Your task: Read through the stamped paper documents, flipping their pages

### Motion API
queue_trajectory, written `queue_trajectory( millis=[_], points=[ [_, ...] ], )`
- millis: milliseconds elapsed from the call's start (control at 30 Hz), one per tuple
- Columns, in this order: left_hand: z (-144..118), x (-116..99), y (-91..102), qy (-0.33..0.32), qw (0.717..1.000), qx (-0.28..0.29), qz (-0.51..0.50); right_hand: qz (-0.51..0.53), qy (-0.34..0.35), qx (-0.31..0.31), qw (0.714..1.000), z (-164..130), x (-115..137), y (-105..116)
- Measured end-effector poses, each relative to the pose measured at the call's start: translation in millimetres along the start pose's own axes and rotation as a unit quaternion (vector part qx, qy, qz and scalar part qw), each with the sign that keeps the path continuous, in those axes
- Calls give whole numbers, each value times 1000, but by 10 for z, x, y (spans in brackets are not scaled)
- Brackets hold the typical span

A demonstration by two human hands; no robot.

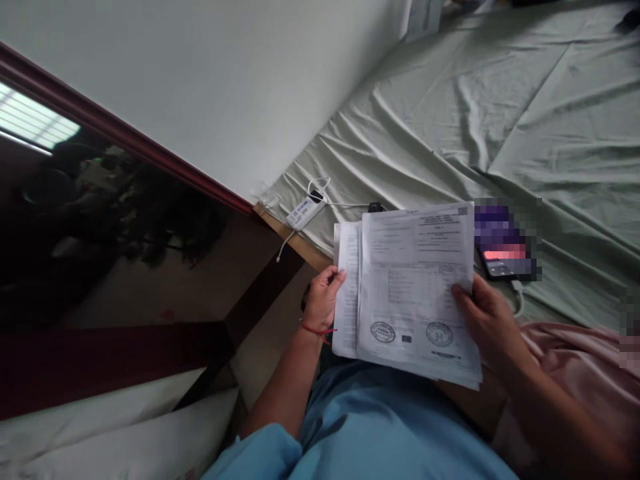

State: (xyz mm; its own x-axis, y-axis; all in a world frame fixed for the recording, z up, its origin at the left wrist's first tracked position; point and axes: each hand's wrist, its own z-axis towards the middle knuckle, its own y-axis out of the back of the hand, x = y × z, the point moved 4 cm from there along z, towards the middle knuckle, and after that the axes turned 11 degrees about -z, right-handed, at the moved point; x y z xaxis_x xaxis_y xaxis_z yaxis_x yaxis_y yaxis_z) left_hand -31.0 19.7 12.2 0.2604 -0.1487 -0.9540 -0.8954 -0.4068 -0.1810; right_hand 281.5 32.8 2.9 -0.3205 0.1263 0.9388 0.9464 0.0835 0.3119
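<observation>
A stack of printed papers (417, 293) is held between my two hands, over my lap. The top sheet carries a table, two round stamps and small square codes; other sheets show behind it on the left. My left hand (324, 293) grips the left edge with the thumb on top. On the right edge, my right hand (483, 310) pinches the sheets, thumb in front and fingers behind. A phone (503, 243) with a lit screen lies just beyond my right hand, a white cable (519, 297) plugged into it.
A bed with a wrinkled pale green sheet (435, 133) spreads ahead and right. A white power strip (306, 210) with a cable rests near its wooden edge. Pink cloth (575, 360) lies at right. A dark reflective panel (110, 200) with a red-brown frame stands left.
</observation>
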Motion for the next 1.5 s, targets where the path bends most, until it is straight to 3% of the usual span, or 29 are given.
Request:
queue_trajectory(
  millis=[133,367,533,633,733,833,933,1100,1200,1300,1400,1500],
  points=[
    [-34,83,-36,16,1000,7,-4,98,-63,60,991,-20,-5,-71],
    [-90,98,-65,-3,1000,7,16,77,-57,62,993,-22,-42,-91],
    [-95,117,-71,-3,1000,9,28,-31,-6,48,998,-49,-31,-97],
    [-86,104,-44,0,1000,-9,-19,-131,65,4,989,-60,42,-62],
    [-107,42,-33,14,998,-12,-61,-167,131,-54,976,-64,90,-10],
    [-153,-51,-54,2,999,13,-52,-137,98,-77,983,-42,24,30],
    [-187,-108,-89,-35,998,33,-43,-57,46,-34,997,-17,-33,20],
    [-174,-58,-118,-34,996,47,-70,46,14,0,999,-26,-5,21],
    [-141,-21,-72,-42,997,32,-59,-32,60,-28,997,-57,39,51],
    [-98,25,22,-51,998,-19,-31,-152,104,-79,980,-84,70,79],
    [-50,73,96,-42,995,-63,-62,-185,84,-113,973,-82,46,111],
    [-8,78,105,-39,996,-56,-55,-184,23,-147,972,-72,-12,175]
  ],
)
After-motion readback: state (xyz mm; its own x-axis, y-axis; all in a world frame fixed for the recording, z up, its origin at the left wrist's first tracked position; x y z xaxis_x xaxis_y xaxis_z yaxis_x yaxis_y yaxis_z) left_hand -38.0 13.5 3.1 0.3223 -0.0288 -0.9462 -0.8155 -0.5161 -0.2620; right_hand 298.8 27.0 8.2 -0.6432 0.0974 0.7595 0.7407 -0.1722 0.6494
